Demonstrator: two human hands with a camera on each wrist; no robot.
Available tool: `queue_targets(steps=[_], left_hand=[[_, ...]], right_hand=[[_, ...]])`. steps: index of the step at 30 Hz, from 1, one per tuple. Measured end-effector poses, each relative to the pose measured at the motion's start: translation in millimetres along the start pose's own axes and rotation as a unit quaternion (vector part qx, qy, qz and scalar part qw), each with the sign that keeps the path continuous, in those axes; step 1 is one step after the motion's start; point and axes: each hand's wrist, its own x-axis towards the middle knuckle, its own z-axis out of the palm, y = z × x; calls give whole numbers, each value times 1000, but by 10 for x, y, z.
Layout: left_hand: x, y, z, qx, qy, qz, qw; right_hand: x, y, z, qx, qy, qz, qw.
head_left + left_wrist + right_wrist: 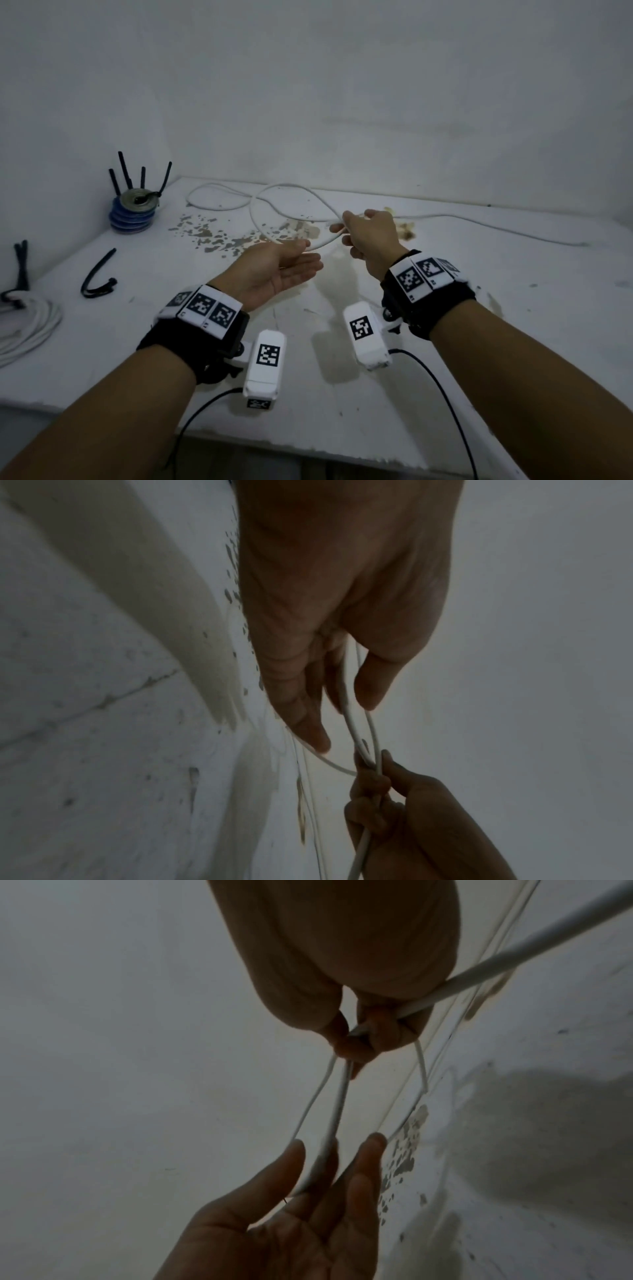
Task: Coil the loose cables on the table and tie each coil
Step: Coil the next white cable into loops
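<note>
Dim, greyish light throughout, brightest at the back of the table [445,212]. Soft shadows fall beneath the forearms. Both wrist views are murky, grainy, stretched at the edges.

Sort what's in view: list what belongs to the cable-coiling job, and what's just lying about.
Job:
white cable, loose on the table
right hand gripping it
left hand, fingers open around the loop
black tie
tied white coil

Lying about:
stack of tape rolls

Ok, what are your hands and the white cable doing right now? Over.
Right hand grips the thin white cable. Left hand open, palm up, loop across its fingers. Rest of cable loose on the white table. Nothing in the way.
</note>
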Motion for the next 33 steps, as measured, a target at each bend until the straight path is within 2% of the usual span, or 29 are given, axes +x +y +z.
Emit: queue_targets(steps=[2,4,8,12,15,17,21,25,28,30,33], left_hand=[[38,23,-79,18,38,16,999],[67,69,-153,-10,71,55,996],[68,237,-227,-102,96,103,985],[68,358,-143,-96,85,86,988],[54,423,-101,-127,69,75,987],[62,442,-117,-133,85,53,986],[115,435,-138,-84,137,16,987],[169,423,-204,-68,157,-6,985],[209,377,-244,-51,185,-19,981],[218,342,-228,11,215,-11,977],[218,306,-199,151,257,21,954]], right_hand=[[-8,0,3,0,-5,-10,1000],[-12,-1,-29,-17,-15,-31,999],[-76,42,-140,-95,-36,-134,986],[-94,149,-190,-213,-75,-210,951],[-75,231,-210,-242,-83,-224,941],[-72,257,-228,-256,-77,-232,935],[-73,266,-232,-253,-67,-237,936],[-45,310,-217,-185,-41,-209,960],[-20,360,-188,-172,-12,-205,963],[-20,366,-161,-173,6,-215,961],[-7,370,-151,-203,10,-244,948]])
